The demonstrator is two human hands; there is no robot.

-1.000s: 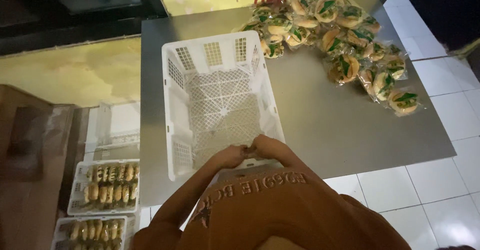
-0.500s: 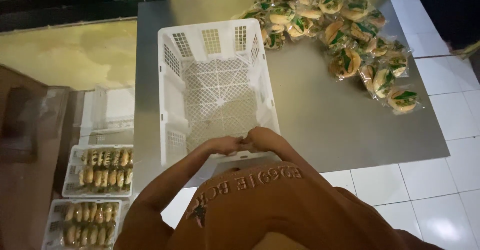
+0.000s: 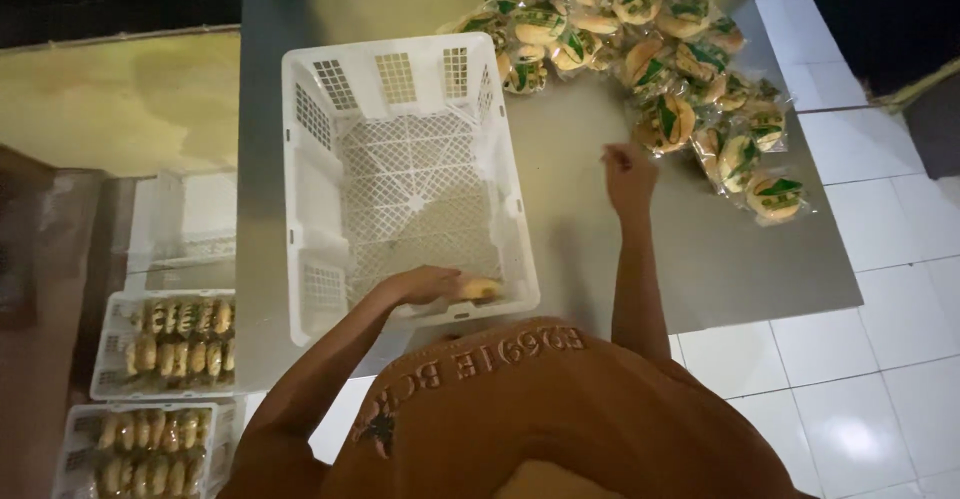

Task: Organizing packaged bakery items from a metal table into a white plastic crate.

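Observation:
A white plastic crate (image 3: 310,189) with a lattice floor sits on the steel table (image 3: 720,259). My left hand (image 3: 425,284) is inside the crate at its near edge, resting on a wrapped bun (image 3: 478,288) at the crate's near right corner. My right hand (image 3: 628,171) reaches out over the bare table with fingers loosely curled and nothing in it, close to a pile of several wrapped buns with green labels (image 3: 665,49). The nearest bun of the pile (image 3: 665,122) lies just beyond the fingers.
Two white crates filled with rows of buns (image 3: 180,334) (image 3: 150,449) stand on the floor at the left. An empty white crate (image 3: 190,224) lies behind them. White floor tiles (image 3: 880,359) run along the right of the table.
My hands were together at the crate's near edge. Now the right hand has swung out right toward the bun pile, while the left stays in the crate on a bun.

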